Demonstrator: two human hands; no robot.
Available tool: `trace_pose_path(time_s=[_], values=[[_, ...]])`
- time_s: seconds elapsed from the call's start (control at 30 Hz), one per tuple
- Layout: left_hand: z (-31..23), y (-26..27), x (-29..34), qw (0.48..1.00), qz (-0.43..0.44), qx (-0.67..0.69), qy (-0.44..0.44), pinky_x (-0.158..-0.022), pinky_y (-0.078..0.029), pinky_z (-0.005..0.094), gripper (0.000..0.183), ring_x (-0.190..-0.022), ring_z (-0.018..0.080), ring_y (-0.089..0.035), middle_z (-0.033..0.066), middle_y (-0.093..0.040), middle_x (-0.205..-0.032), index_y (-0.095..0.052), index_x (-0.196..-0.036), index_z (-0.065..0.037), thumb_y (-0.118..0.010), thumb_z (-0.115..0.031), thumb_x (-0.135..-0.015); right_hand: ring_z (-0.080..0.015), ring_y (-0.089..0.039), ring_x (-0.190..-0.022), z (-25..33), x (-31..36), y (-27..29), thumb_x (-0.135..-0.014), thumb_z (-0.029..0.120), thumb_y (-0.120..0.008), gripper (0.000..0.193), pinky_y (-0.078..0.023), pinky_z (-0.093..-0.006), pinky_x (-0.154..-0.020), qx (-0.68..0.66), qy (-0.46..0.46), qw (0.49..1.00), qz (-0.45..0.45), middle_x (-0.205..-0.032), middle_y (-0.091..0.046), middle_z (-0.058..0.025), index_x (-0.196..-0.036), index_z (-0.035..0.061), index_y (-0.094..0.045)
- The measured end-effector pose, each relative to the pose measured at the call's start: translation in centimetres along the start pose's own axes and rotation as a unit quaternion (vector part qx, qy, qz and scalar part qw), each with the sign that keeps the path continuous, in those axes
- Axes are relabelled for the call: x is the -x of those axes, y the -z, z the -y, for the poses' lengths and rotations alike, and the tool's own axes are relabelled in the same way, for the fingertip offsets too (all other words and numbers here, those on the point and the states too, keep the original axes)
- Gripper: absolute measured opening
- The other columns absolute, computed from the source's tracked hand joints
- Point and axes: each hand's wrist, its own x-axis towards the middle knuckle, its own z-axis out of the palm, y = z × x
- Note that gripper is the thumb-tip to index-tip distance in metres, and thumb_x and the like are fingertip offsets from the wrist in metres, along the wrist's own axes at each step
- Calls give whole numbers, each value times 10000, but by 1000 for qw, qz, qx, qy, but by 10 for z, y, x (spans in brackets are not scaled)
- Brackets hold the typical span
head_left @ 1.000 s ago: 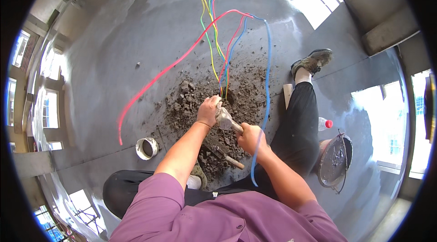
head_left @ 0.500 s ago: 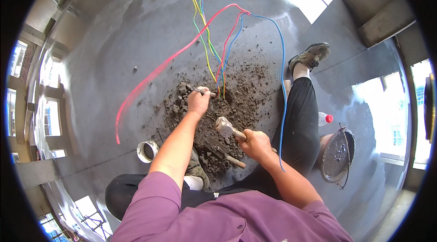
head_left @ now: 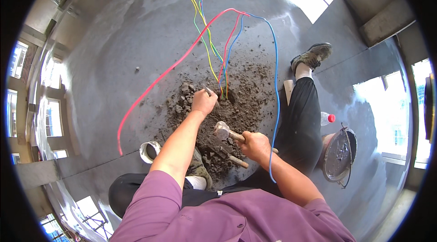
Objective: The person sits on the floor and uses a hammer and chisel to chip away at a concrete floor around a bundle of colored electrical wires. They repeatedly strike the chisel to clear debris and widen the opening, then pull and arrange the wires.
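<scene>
My left hand [head_left: 204,102] is closed around a short metal chisel [head_left: 208,91], whose upper end shows above the fist; its working tip is hidden. It is over the broken rubble [head_left: 184,98], beside a hole where red, blue, yellow and green wires [head_left: 222,71] come up. My right hand [head_left: 255,146] grips the wooden handle of a hammer [head_left: 222,131]. The hammer's dusty head is held below and to the right of my left hand, apart from the chisel. Under the hammer, a trowel with a wooden handle [head_left: 237,161] lies on the dirt.
Loose dirt [head_left: 255,91] is spread across the grey concrete floor [head_left: 118,69]. A bucket of grey mix [head_left: 337,155] and a red-capped bottle [head_left: 326,118] stand right of my leg. A white pipe piece [head_left: 149,152] lies at left. Long red and blue wires [head_left: 276,82] arch over the work area.
The chisel has turned in my left hand from lying nearly level to a steeper slant. The red and blue wires have swung a little. The hammer is almost where it was.
</scene>
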Motion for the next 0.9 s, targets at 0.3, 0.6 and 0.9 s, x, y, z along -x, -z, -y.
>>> trace_pose_path(time_s=[0.3, 0.6, 0.9], values=[[12, 24, 4, 993, -25, 107, 38, -671, -535, 329, 202, -712, 180, -696, 87, -711, -751, -696, -934, -36, -666, -227, -875, -408, -667, -776, 5, 0, 5, -894, 363, -646, 314, -524, -516, -696, -13, 13, 1000, 7, -773, -677, -192, -855, 52, -630], [5, 6, -1, 993, 19, -50, -105, -715, -538, 443, 236, -795, 363, -679, 167, -692, -801, -666, -869, -42, -664, -278, -867, -408, -661, -775, 7, 2, 8, -891, 336, -654, 294, -515, -523, -693, -23, 31, 999, -19, -780, -673, -186, -837, 50, -613], [-7, -8, 9, 986, 73, -68, -133, -690, -542, 519, 243, -783, 410, -675, 190, -687, -821, -556, -1032, -78, -612, -287, -922, -437, -627, -676, 29, -8, 59, -934, 383, -659, 400, -465, -493, -584, -191, 5, 978, -79, -666, -604, -228, -805, 17, -567]])
